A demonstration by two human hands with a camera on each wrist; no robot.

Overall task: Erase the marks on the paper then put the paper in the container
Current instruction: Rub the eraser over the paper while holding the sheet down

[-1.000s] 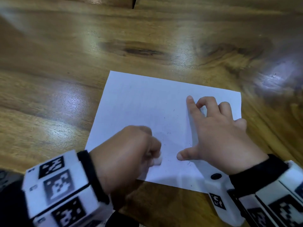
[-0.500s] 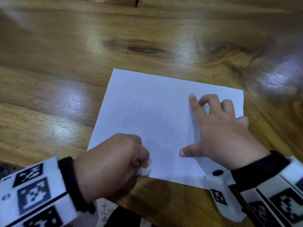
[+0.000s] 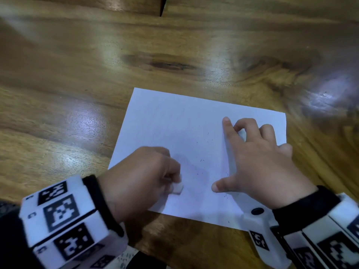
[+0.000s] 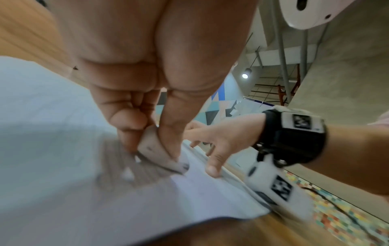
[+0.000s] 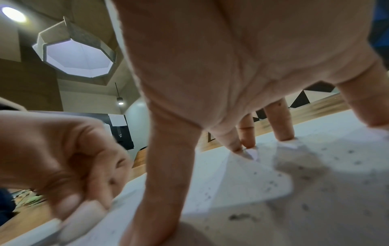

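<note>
A white sheet of paper [image 3: 184, 133] lies flat on the wooden table [image 3: 77, 74], speckled with dark eraser crumbs. My left hand [image 3: 143, 179] pinches a small white eraser [image 3: 177, 188] between thumb and fingers and presses it on the sheet's near-left part. In the left wrist view the eraser [image 4: 155, 149] touches the paper [image 4: 63, 133]. My right hand [image 3: 258, 158] holds the sheet down on its right side with spread fingertips, index and thumb stretched out. The right wrist view shows those fingertips [image 5: 282, 129] on the paper [image 5: 315, 166]. No container is in view.
The table's far half stretches away with a dark knot [image 3: 167, 64] in the grain. A dark seam [image 3: 162, 6] shows at the top edge. Wrist cameras with black-and-white markers sit on both wrists.
My left hand with the eraser has slid back and forth along the sheet's near-left part, first toward me, then slightly forward again. The right hand stays pressed on the paper.
</note>
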